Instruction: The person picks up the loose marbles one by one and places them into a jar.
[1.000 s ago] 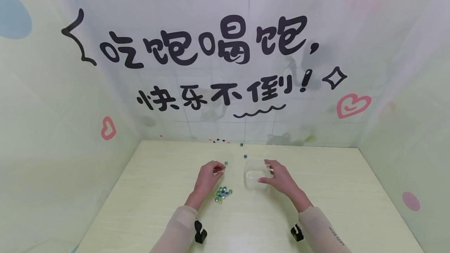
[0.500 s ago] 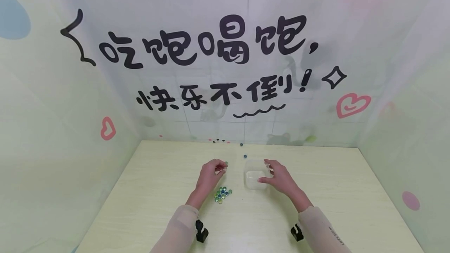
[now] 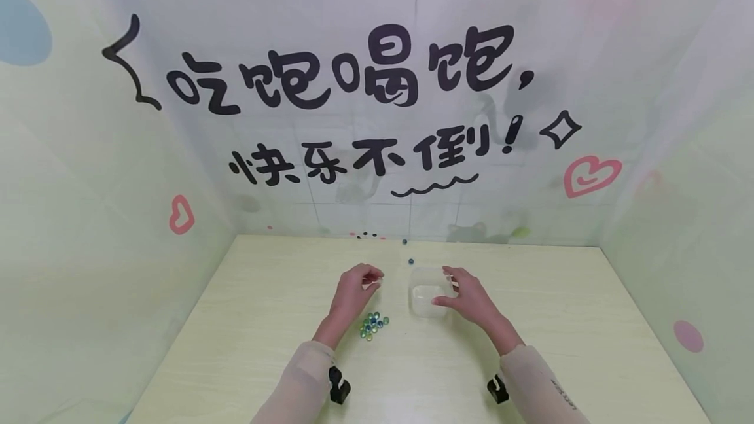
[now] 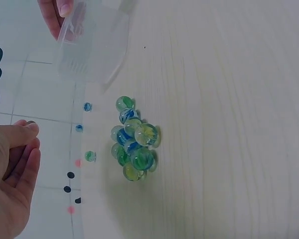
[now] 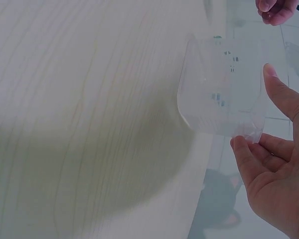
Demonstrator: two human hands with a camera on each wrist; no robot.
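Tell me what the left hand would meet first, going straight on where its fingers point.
The left hand would probably meet the clear container first, on its left side; depth is unclear, so it might pass above instead.

A clear, open-topped plastic container is held upright by the right hand. Glass marbles, green, blue and yellowish, are clustered on the tabletop; beyond them, two blue marbles and one green marble, near the left hand, are scattered.

Green-blue-yellow swirled marbles, clear container, pale table
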